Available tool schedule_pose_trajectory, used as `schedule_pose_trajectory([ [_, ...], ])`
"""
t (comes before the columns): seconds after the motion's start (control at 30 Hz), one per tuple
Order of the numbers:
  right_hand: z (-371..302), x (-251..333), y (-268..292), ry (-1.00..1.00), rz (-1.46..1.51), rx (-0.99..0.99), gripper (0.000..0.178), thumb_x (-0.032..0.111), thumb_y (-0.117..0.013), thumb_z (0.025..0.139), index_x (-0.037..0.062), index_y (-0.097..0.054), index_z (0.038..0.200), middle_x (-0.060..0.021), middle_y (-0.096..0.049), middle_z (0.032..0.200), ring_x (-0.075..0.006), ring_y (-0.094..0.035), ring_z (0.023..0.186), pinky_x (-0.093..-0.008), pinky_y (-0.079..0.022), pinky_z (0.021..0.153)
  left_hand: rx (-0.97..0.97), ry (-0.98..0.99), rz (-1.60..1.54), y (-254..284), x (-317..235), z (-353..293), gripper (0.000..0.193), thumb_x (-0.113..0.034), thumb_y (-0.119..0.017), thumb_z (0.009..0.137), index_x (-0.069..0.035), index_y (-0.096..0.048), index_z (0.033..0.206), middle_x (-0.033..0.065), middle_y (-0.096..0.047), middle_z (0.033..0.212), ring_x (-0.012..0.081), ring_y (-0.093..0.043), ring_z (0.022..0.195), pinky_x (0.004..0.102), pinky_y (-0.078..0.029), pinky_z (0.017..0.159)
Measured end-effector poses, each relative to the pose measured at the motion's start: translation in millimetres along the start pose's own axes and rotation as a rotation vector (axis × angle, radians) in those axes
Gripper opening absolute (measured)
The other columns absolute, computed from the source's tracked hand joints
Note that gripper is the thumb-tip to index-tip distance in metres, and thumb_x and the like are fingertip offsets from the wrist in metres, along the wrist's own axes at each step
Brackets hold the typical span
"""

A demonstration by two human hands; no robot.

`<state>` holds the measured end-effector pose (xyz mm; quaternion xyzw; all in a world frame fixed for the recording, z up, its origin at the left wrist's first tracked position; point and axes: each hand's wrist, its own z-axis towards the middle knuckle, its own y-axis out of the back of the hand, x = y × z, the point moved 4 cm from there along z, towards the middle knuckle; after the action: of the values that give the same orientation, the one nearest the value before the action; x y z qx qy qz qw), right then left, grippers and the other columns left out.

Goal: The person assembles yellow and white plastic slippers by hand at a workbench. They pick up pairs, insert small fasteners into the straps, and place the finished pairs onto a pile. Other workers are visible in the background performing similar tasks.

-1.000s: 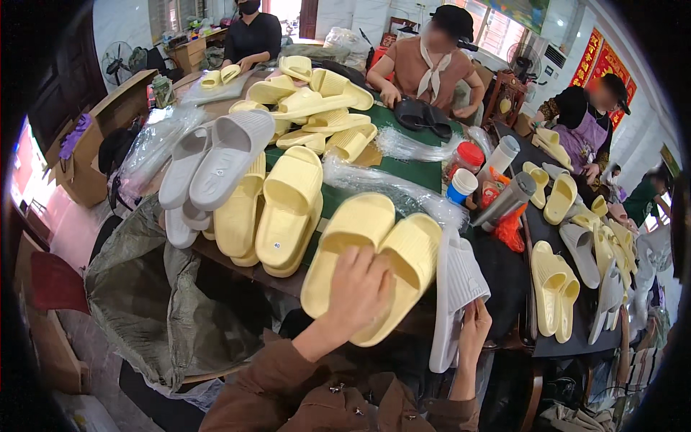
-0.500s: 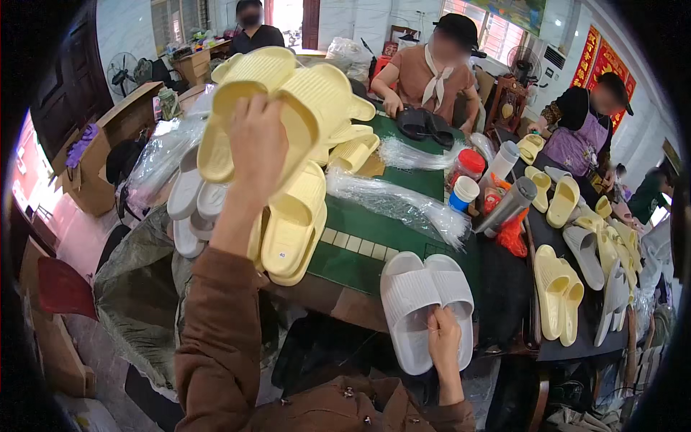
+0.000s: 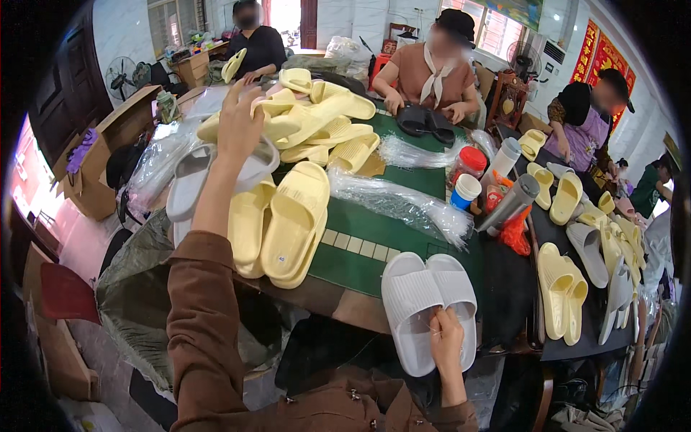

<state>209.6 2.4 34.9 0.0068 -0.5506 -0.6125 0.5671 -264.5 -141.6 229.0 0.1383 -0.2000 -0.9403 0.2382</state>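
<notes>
My left hand [image 3: 241, 126] is raised over the left part of the table, its fingers stretched and apart, holding nothing. Beside and partly behind it lies a heap of yellow slippers [image 3: 324, 119]. Grey slippers [image 3: 191, 180] lie close to my left wrist. Below the heap, a pair of yellow slippers [image 3: 294, 223] rests at the table's near edge, next to another yellow slipper [image 3: 248, 227]. My right hand [image 3: 448, 337] grips a pair of light grey slippers [image 3: 414, 295] at the inner edges of their straps. Thin see-through strands show at its fingers; their full shape is hidden.
Bundles of see-through plastic strands [image 3: 399, 205] lie on the green tabletop [image 3: 353, 270]. A red-lidded jar [image 3: 469, 164], white cup [image 3: 464, 191] and grey bottle [image 3: 509, 205] stand rightward. More slippers [image 3: 561, 288] fill the right-hand table. Co-workers sit across; one handles black slippers [image 3: 426, 126].
My left hand has let go of the yellow slippers it held up and moved slightly left. They now lie on the heap. My right hand keeps its hold on the grey pair.
</notes>
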Motion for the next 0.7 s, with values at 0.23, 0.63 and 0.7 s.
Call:
schedule_pose_trajectory([
  [0.23,0,1,-1,0.012,-0.002,-0.006,0.006,0.004,-0.056,0.087,-0.0014,-0.058,0.090,-0.0189,-0.051,0.077,-0.0396,-0.055,0.069,-0.0443,-0.043,0.060,0.067,0.014,-0.165,43,-42,-60,0.036,-0.007,-0.061,0.083,-0.005,-0.061,0.119,0.0203,-0.047,0.135,0.0389,-0.043,0.127,0.0446,-0.034,0.106],
  [0.63,-2,0,-3,0.013,0.031,0.001,0.015,-0.001,-0.057,0.084,-0.0010,-0.061,0.098,-0.0196,-0.051,0.080,-0.0404,-0.055,0.071,-0.0442,-0.043,0.060,-0.262,0.405,-0.071,95,-72,-218,0.048,-0.013,-0.046,0.097,-0.003,-0.035,0.143,0.0186,-0.016,0.153,0.0344,-0.014,0.144,0.0477,-0.016,0.114],
  [0.7,-1,5,-2,0.041,0.046,-0.025,0.016,-0.001,-0.057,0.083,-0.0015,-0.061,0.098,-0.0198,-0.051,0.080,-0.0409,-0.055,0.071,-0.0441,-0.043,0.060,-0.284,0.603,-0.133,85,-59,-246,0.050,-0.015,-0.044,0.099,-0.004,-0.030,0.146,0.0183,-0.012,0.155,0.0343,-0.012,0.144,0.0474,-0.015,0.114],
])
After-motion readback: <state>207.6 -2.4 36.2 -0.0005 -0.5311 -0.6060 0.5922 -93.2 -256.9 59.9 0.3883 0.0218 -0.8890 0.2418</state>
